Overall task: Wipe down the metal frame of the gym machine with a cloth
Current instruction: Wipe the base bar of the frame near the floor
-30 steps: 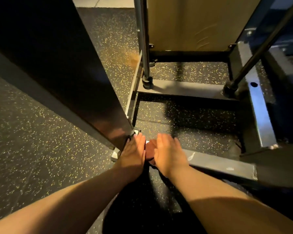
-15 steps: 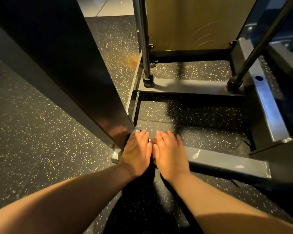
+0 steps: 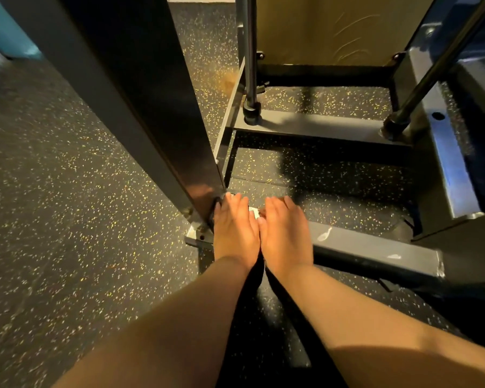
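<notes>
My left hand (image 3: 235,228) and my right hand (image 3: 284,233) lie flat side by side on the low grey base bar (image 3: 375,247) of the gym machine's frame. The left fingertips touch the foot of the dark slanted upright post (image 3: 151,93). Only a reddish-brown sliver of the cloth (image 3: 261,212) shows, between the hands under the right thumb side. The rest of it is hidden beneath the palms. Whether any cloth lies under the left hand cannot be seen.
Behind the hands run a grey cross bar (image 3: 305,124) with two chrome guide rods (image 3: 249,51), a tan panel (image 3: 333,29) and a side rail (image 3: 448,163) at the right. Black speckled rubber floor (image 3: 67,219) lies to the left.
The cloth showed plainly between my hands a second ago and is now almost covered. Both hands have slid forward along the bar, and the right hand has spread slightly to the right.
</notes>
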A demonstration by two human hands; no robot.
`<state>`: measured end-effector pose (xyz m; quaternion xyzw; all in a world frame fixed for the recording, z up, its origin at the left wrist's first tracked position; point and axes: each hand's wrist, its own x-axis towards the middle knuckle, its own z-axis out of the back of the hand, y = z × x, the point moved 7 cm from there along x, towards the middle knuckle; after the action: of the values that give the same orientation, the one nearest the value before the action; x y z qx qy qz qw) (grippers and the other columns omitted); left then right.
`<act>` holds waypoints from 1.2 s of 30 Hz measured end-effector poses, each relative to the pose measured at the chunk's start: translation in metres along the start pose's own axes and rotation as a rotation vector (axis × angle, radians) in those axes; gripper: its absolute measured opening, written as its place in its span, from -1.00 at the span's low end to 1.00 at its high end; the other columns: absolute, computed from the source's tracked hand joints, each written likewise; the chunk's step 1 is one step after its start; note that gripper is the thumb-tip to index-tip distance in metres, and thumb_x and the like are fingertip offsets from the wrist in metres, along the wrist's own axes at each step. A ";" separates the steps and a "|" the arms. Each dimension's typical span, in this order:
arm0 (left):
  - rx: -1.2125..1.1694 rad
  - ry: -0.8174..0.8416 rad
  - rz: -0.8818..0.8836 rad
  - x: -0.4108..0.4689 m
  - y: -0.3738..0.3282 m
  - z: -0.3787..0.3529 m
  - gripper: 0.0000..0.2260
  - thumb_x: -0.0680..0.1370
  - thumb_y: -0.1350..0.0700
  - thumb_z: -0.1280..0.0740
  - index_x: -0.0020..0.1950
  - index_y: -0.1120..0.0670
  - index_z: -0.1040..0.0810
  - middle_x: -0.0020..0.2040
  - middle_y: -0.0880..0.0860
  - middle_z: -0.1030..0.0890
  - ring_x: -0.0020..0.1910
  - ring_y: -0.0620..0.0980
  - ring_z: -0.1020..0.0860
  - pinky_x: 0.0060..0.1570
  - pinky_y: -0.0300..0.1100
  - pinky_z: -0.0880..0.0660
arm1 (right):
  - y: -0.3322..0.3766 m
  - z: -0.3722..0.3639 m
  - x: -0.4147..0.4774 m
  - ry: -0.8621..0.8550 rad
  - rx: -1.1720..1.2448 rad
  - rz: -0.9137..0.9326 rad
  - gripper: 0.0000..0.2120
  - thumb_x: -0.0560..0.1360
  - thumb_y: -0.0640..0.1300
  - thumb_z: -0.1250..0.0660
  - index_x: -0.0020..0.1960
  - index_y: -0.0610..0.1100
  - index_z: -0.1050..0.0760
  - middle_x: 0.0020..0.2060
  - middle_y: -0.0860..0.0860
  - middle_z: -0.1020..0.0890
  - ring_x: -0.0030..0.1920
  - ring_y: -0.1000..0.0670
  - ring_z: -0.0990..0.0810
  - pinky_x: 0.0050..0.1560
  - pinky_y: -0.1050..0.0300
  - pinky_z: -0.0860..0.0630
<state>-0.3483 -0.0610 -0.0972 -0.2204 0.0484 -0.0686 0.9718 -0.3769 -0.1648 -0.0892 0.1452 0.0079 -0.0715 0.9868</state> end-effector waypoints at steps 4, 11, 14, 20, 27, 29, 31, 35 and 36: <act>0.011 0.047 -0.077 -0.011 0.003 0.001 -0.52 0.74 0.04 -0.09 0.65 0.16 -0.19 0.67 0.12 -0.16 0.68 0.07 0.01 0.65 -0.02 0.12 | -0.041 0.010 -0.023 -0.017 -0.056 -0.086 -0.45 0.66 0.09 0.00 0.55 -0.16 -0.32 0.46 -0.07 -0.43 0.56 -0.17 -0.26 0.60 -0.18 -0.14; 0.142 0.076 -0.043 -0.011 0.002 -0.006 -0.48 0.75 -0.01 0.09 0.70 0.12 0.03 0.71 0.08 0.05 0.68 0.04 0.17 0.64 -0.03 0.23 | 0.000 -0.002 -0.005 -0.024 0.053 -0.119 -0.48 0.63 -0.01 0.01 0.53 -0.19 -0.31 0.46 -0.14 -0.39 0.54 -0.20 -0.25 0.58 -0.13 -0.16; 0.147 0.099 -0.065 -0.015 0.002 -0.004 -0.48 0.76 0.00 0.09 0.70 0.10 0.06 0.71 0.07 0.08 0.68 0.02 0.19 0.63 -0.04 0.25 | -0.007 -0.002 -0.008 0.051 -0.028 0.030 -0.48 0.70 -0.01 -0.02 0.62 -0.16 -0.15 0.57 -0.04 -0.28 0.59 -0.11 -0.14 0.62 -0.11 -0.06; 0.115 0.035 -0.066 -0.016 -0.002 -0.003 -0.50 0.75 0.04 0.02 0.70 0.12 -0.05 0.71 0.08 -0.01 0.69 0.04 0.13 0.64 -0.03 0.22 | -0.078 0.018 -0.038 -0.068 -0.064 -0.327 -0.50 0.72 -0.02 -0.01 0.62 -0.15 -0.20 0.60 -0.08 -0.26 0.64 -0.15 -0.08 0.64 -0.15 0.13; 0.177 0.088 -0.029 -0.016 -0.016 -0.018 -0.38 0.66 -0.06 0.26 0.70 0.12 0.01 0.71 0.07 0.07 0.69 0.05 0.16 0.65 0.01 0.20 | -0.017 0.008 -0.019 0.099 -0.018 -0.075 -0.39 0.67 0.04 0.22 0.66 -0.20 0.08 0.64 -0.07 -0.07 0.66 -0.14 0.17 0.63 -0.09 0.24; 0.204 0.076 -0.087 -0.018 -0.013 -0.018 -0.41 0.67 -0.03 0.25 0.70 0.12 -0.01 0.71 0.08 0.04 0.69 0.06 0.13 0.65 0.02 0.18 | -0.031 0.009 -0.020 0.096 -0.022 -0.002 -0.44 0.72 0.03 0.06 0.66 -0.15 0.01 0.63 -0.01 -0.12 0.66 -0.09 0.11 0.64 -0.07 0.20; 0.211 0.050 -0.090 -0.019 -0.013 -0.019 -0.46 0.72 0.03 0.18 0.70 0.13 -0.02 0.71 0.09 0.03 0.69 0.08 0.11 0.64 0.01 0.21 | -0.059 0.013 -0.030 0.030 -0.014 -0.065 -0.48 0.73 -0.02 -0.04 0.66 -0.08 -0.08 0.64 0.01 -0.15 0.66 -0.07 0.03 0.63 -0.09 0.21; 0.220 0.088 -0.065 -0.020 -0.023 -0.024 -0.48 0.75 0.03 0.12 0.70 0.13 0.09 0.71 0.07 0.13 0.68 0.05 0.21 0.62 -0.01 0.29 | -0.112 0.026 -0.050 -0.101 -0.037 -0.459 -0.48 0.70 -0.05 0.03 0.64 -0.14 -0.16 0.63 -0.06 -0.20 0.65 -0.12 -0.04 0.64 -0.17 0.16; 0.228 0.095 -0.109 -0.020 -0.030 -0.026 -0.48 0.75 0.02 0.13 0.70 0.13 0.09 0.71 0.07 0.14 0.68 0.05 0.21 0.63 -0.01 0.29 | -0.111 0.026 -0.050 -0.113 -0.010 -0.507 -0.48 0.70 -0.06 0.03 0.64 -0.17 -0.16 0.63 -0.08 -0.19 0.65 -0.13 -0.02 0.64 -0.18 0.15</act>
<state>-0.3752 -0.0959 -0.1063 -0.1074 0.0743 -0.1367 0.9820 -0.4429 -0.2705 -0.0943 0.1294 -0.0108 -0.3243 0.9370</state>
